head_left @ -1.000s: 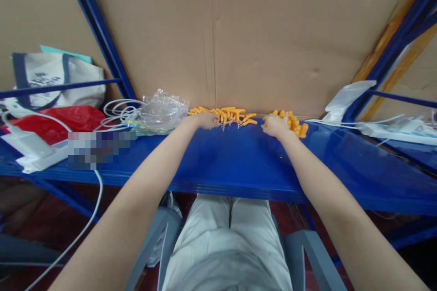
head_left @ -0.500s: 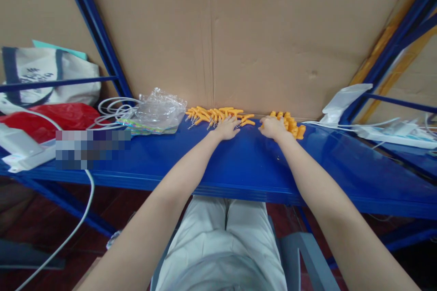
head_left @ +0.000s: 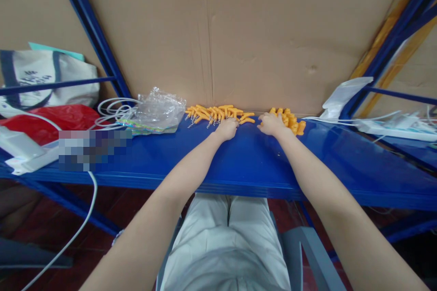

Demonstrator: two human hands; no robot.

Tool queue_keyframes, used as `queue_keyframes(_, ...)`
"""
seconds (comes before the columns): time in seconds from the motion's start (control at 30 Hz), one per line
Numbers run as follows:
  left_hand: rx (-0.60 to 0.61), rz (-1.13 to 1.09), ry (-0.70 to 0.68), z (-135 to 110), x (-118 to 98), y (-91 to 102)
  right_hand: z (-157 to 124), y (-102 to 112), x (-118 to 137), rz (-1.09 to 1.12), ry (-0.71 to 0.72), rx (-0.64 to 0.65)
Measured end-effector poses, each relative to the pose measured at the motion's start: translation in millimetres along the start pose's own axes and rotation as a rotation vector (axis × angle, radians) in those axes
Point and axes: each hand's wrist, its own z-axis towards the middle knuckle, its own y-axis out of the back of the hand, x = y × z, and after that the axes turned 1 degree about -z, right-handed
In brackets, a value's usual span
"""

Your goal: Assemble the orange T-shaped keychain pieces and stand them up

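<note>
Small orange plastic pieces with little metal chains lie in a loose spread (head_left: 218,112) at the back of the blue shelf (head_left: 239,163), against the cardboard wall. A tighter orange bunch (head_left: 292,122) lies to the right. My left hand (head_left: 226,128) rests at the right end of the loose spread, its fingers curled under; what they hold is hidden. My right hand (head_left: 271,123) sits against the left side of the tighter bunch, fingers closed round some of the pieces.
A crumpled clear plastic bag (head_left: 159,109) and coiled white cable (head_left: 114,111) lie left of the pieces. Further left are a red bag (head_left: 58,120), a canvas tote (head_left: 48,77) and a white box (head_left: 20,145). A white power strip (head_left: 396,129) and white bag (head_left: 344,95) lie right.
My left hand slid right along the loose spread, from its left end to its right end, and its fingers went from spread to curled. My right hand stayed at the right bunch.
</note>
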Motion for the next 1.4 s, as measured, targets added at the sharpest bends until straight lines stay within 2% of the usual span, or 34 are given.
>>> queue_keyframes(0.37, -0.018, -0.109, 0.14, 0.4, -4.6, -1.5, -1.4, 1.3, 0.2, -0.005, 0.022, 0.021)
queue_keyframes(0.6, -0.025, -0.113, 0.194, -4.0, -10.7, 5.7, 0.4, -0.4, -1.3, -0.023, 0.033, 0.023)
queue_keyframes(0.73, -0.127, -0.132, 0.192, -4.5, -16.9, 12.3, -0.6, 0.9, 0.4, -0.028, 0.026, 0.031)
queue_keyframes(0.83, -0.227, -0.251, 0.174, -1.7, -17.0, 13.2, -1.1, 1.8, 1.3, -0.027, 0.023, 0.039)
queue_keyframes(1.03, -0.542, -0.481, 0.192, 4.0, -10.6, 11.6, -0.9, 2.0, 0.5, -0.02, 0.028, 0.035)
queue_keyframes(1.1, -0.602, -0.496, 0.194, 3.4, -9.5, 13.4, -1.3, 2.4, 0.7, -0.018, 0.027, 0.036)
queue_keyframes(1.4, -0.563, -0.489, 0.129, 2.7, -8.8, 10.6, 0.3, 2.1, 0.4, -0.025, 0.028, 0.036)
